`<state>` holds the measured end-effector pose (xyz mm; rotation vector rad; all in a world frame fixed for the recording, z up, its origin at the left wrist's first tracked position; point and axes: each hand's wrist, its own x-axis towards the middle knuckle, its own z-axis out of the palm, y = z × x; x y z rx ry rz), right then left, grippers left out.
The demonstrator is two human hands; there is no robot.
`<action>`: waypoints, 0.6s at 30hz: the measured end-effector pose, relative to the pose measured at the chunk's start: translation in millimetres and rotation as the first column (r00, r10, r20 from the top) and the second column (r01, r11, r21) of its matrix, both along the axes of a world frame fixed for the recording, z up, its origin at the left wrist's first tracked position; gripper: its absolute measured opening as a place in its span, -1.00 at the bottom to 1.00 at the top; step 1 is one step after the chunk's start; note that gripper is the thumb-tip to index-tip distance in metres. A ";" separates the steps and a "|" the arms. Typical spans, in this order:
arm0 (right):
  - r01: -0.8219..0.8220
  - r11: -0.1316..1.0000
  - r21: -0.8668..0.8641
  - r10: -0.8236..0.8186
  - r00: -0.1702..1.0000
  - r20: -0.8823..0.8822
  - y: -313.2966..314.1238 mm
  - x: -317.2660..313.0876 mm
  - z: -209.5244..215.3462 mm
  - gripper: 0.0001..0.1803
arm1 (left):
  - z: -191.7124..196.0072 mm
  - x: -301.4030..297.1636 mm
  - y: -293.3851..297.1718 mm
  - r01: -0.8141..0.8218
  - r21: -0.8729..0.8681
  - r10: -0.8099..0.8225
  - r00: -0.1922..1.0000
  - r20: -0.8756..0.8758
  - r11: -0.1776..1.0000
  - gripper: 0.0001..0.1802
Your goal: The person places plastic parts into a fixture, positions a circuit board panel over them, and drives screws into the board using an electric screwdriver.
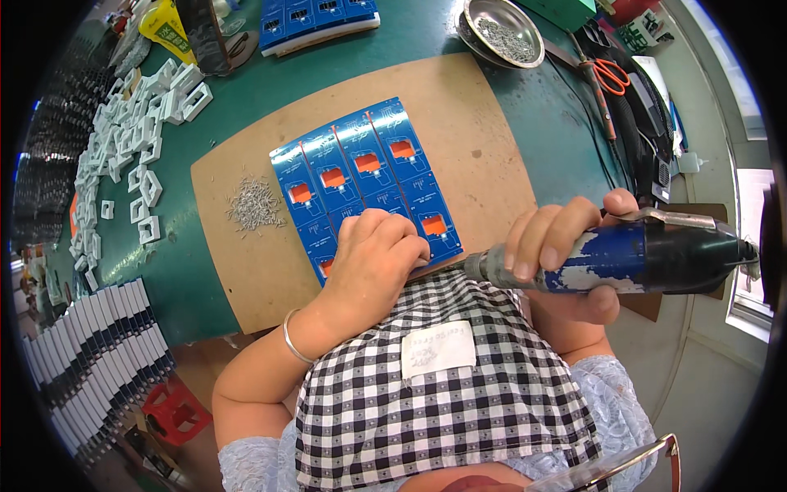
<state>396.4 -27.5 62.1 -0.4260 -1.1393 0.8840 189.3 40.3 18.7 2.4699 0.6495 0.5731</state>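
A blue circuit-board panel [385,184] with several rectangular cutouts showing orange lies tilted on a brown board [484,139]. My left hand [365,258] rests on the panel's near part, its fingers bent and drawn together; the fingertips are hidden, so what they hold, if anything, cannot be made out. Wrapped in my right hand [561,238] is a blue and black power screwdriver [611,258], worn to bare metal in patches. It lies nearly level, its grey nose pointing left toward the panel's near right corner. Left of the panel is a pile of small metal pins or screws [256,203].
Loose white plastic frames [135,139] cover the table's left. A stack of blue boards [320,18] and a metal bowl [537,53] of small metal parts stand at the back. Orange-handled scissors [611,75] and cables lie far right. White-striped pieces [98,353] stand in rows at lower left.
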 end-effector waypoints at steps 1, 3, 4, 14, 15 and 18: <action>-0.001 1.000 -0.010 0.001 1.000 -0.006 0.0 -0.2 0.7 -0.18 | 0.5 0.6 0.4 0.004 0.000 -0.004 1.000 0.001 1.000 -0.77; -0.008 1.000 -0.015 0.008 1.000 -0.006 0.0 -0.9 0.8 -0.18 | 1.6 1.0 0.6 0.000 0.033 0.000 1.000 -0.011 0.999 -0.77; -0.019 1.000 -0.020 0.019 1.000 -0.006 0.2 -1.7 0.7 -0.18 | 1.4 1.4 -0.1 -0.003 0.033 0.004 1.000 -0.012 0.999 -0.77; -0.080 0.996 -0.038 0.083 0.991 0.102 0.4 -13.7 3.7 -0.29 | -1.7 -1.0 1.0 0.052 0.045 -0.054 0.998 0.041 0.998 -0.73; -0.085 0.996 -0.041 0.089 0.990 0.107 1.9 -15.1 3.1 -0.29 | -2.1 -1.1 1.6 0.051 0.021 -0.052 0.997 0.057 0.998 -0.72; -0.099 0.993 -0.064 0.107 0.987 0.123 4.4 -17.7 1.6 -0.29 | -4.9 -1.3 3.2 0.046 0.016 -0.047 0.996 0.074 0.999 -0.71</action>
